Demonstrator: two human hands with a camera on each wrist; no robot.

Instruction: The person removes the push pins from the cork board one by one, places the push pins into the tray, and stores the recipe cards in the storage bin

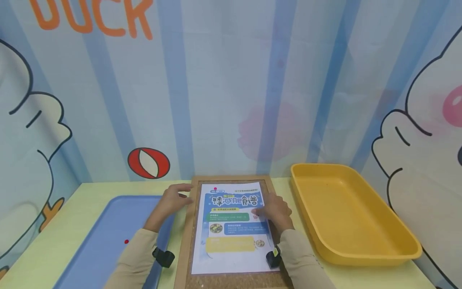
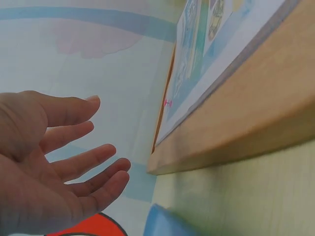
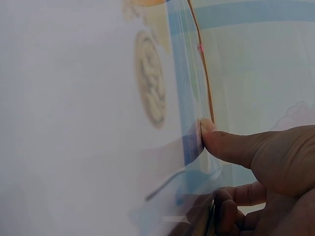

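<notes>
A cork board (image 1: 252, 279) with a wooden frame bears a printed sheet (image 1: 234, 261) with blue, green and yellow blocks. One pink push pin (image 1: 215, 188) stands at the sheet's upper left. My right hand (image 1: 277, 210) holds the board at its right side, thumb (image 3: 229, 147) pressed on the sheet's face and the other fingers (image 3: 229, 211) curled by the board's edge. Beside the left frame edge is my left hand (image 1: 175, 202). Its fingers (image 2: 88, 162) are loosely spread, apart from the frame, with nothing in them.
On the left lies a blue tray (image 1: 104, 224) with a small red piece (image 1: 126, 241) in it. A deep yellow tray (image 1: 361, 257) stands to the right of the board. Behind the pale yellow table (image 1: 61, 224) hangs a striped, cartoon-printed backdrop (image 1: 223, 100).
</notes>
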